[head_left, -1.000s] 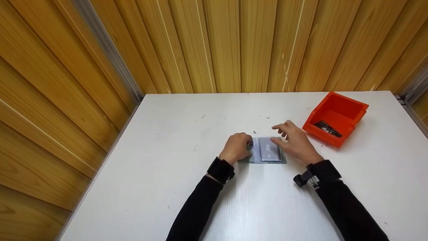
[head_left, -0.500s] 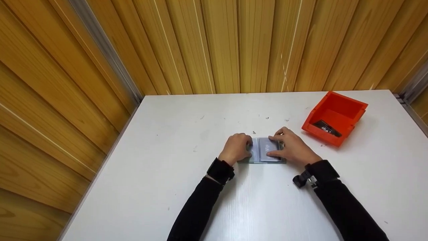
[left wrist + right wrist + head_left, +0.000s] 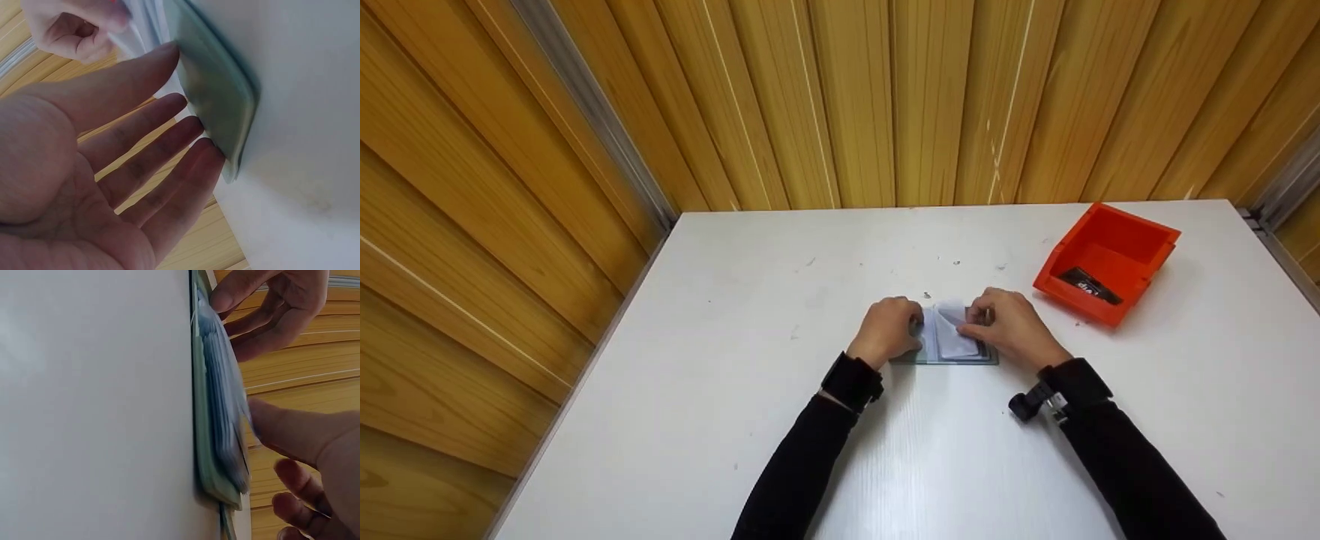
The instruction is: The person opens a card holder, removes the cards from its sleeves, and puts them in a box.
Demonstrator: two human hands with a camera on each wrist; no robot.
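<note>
A green-covered card holder (image 3: 930,346) lies spread on the white table, with a stack of clear sleeves on its right half. My left hand (image 3: 887,330) rests its fingertips on the left part; the left wrist view has the thumb and fairly straight fingers touching the green cover (image 3: 219,84). With my right hand (image 3: 1015,324) I pinch a clear sleeve (image 3: 956,341), which is lifted and bent up. Seen edge-on in the right wrist view, the sleeve stack (image 3: 222,405) has my right thumb (image 3: 287,430) at its outer edge.
An orange bin (image 3: 1136,238) stands at the right rear of the table, holding a black card (image 3: 1089,285) with white lettering. Wood-patterned walls (image 3: 855,105) rise behind the table and to its left.
My right hand came down onto the sleeves from the right, then lifted one sleeve and bent it leftward. The left hand has stayed on the holder.
</note>
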